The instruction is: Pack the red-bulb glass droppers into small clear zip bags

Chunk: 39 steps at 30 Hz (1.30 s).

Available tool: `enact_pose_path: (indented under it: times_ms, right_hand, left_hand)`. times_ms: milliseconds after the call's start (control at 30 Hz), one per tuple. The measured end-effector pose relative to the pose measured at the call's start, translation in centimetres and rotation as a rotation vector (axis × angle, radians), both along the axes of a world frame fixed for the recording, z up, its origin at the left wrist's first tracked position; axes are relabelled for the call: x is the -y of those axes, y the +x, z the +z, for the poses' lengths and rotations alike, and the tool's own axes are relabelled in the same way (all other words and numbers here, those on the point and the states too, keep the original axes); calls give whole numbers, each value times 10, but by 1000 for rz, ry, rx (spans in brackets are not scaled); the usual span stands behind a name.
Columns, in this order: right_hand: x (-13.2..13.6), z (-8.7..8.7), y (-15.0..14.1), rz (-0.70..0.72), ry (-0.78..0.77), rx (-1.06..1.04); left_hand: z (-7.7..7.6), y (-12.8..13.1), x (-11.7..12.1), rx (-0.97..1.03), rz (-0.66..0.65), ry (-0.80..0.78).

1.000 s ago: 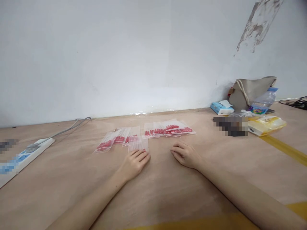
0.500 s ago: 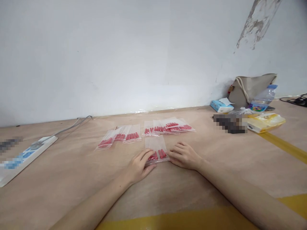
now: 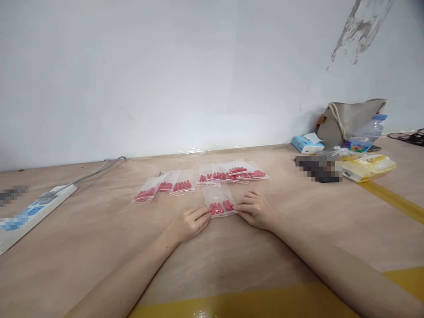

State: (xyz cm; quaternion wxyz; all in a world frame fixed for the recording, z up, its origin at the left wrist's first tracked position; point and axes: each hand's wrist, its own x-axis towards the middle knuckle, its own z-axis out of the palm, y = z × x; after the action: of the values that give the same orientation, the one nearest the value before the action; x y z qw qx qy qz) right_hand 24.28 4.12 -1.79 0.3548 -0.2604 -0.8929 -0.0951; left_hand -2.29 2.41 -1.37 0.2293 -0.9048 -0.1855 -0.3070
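Observation:
A clear zip bag [image 3: 217, 193] with several small red tube-like pieces [image 3: 221, 206] lies flat on the table between my hands. My left hand [image 3: 191, 224] pinches the bag's near left corner between thumb and fingers. At the opposite corner, my right hand [image 3: 254, 209] has its fingertips closed on the bag's right edge. Just beyond lie overlapping zip bags of the same red pieces: one group [image 3: 233, 173] behind the held bag, another group [image 3: 165, 186] to its left.
On the left is a white power strip [image 3: 54, 194] with a grey cable [image 3: 96, 171]. To the right are a blue tissue pack [image 3: 307, 144], a beige bag [image 3: 351, 119], a plastic bottle [image 3: 376, 128], a blurred dark object [image 3: 319, 170] and a yellow pack [image 3: 369, 168]. A wall stands behind.
My left hand has drawn back from over the red pieces to the bag's near left corner, uncovering them. The bag sits slightly farther away, and my right hand stays at its right edge.

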Motion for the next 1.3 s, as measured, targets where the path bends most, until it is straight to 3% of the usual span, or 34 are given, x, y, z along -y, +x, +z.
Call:
enact_pose_path:
  times_ms: [133,533,967,1100,1300]
  right_hand:
    - [1,2,-2,11,28,-25]
    - [6,8,-6,53,255,237]
    - [1,9,-6,-55,197,250]
    - [2,10,-25,-68,198,148]
    - [5,6,-69,-18,333,188]
  left_hand:
    - [-2,-3,3,11,3,12]
    - [3,-1,6,-74,13,36]
    - [8,7,1,-33,61,-65]
    - [7,9,1,-10,55,-77]
    - [2,5,-2,3,42,-70]
